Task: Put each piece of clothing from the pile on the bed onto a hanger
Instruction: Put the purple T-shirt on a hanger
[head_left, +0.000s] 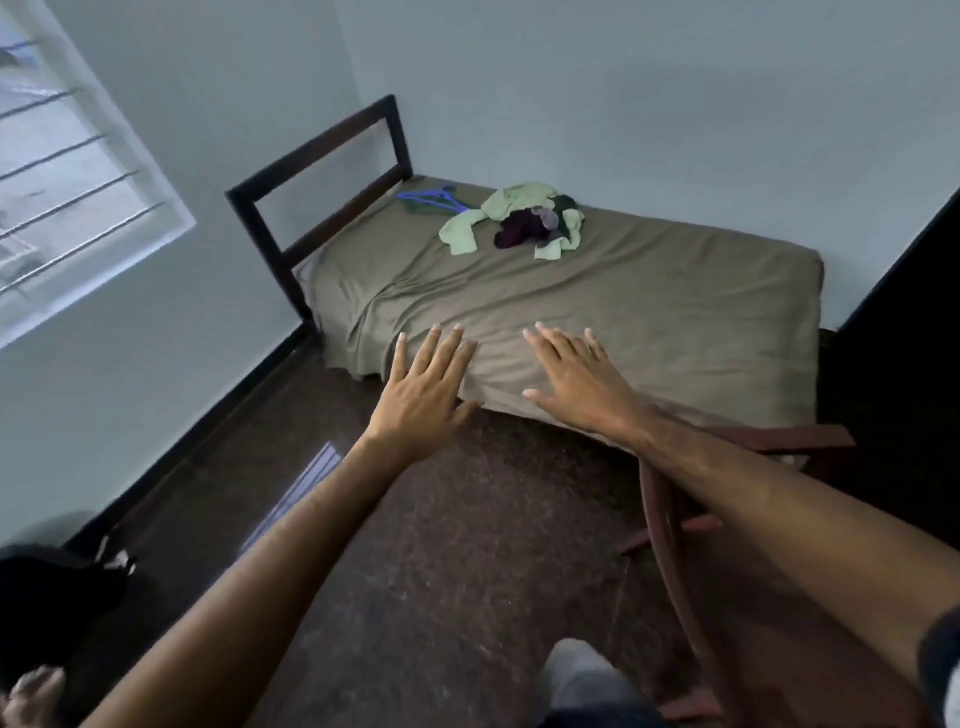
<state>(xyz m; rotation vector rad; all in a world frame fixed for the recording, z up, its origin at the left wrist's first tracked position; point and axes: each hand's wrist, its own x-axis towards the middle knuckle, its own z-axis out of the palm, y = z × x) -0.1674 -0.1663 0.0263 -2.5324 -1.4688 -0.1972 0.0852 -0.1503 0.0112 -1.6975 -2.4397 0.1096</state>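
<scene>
Head view: both arms are reaching forward over the dark floor (467, 545). Left hand (421, 389) and right hand (576, 382) are hovering at the bed's (649, 301) near edge, fingers (441, 345) spread straight, holding nothing. Pile of clothing (519, 221), light green and dark purple, is lying well apart near the headboard (317, 171), with blue hangers (431, 200) just beside it. Looks like the approach step, nothing hung yet. Next move likely calls for stepping closer and taking one garment plus a hanger.

Olive-sheeted bed (649, 312) — clothes pile (519, 221), blue hangers (431, 200) on it
</scene>
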